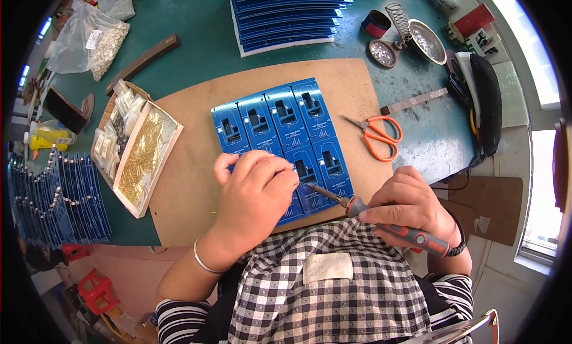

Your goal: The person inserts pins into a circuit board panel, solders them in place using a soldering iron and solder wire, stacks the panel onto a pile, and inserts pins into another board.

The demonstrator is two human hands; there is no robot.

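Note:
A blue circuit board panel (292,123) with several repeated sections and dark cutouts lies on a brown board. My right hand (411,204) grips a grey and red soldering iron (393,229), its metal tip angled left onto the lower part of the panel. Above the panel's lower left sections, my left hand (253,186) is closed, thumb and fingers pinched close to the iron's tip. Whatever is between those fingertips is hidden. Part of the panel lies out of sight beneath that hand.
Orange-handled scissors (381,138) lie right of the panel. A split box (140,153) of gold pins and small bags stands left. Stacked blue boards (289,19) rise at the back, with more boards (59,195) far left. A coiled iron stand (399,22) and round tin (426,41) sit back right.

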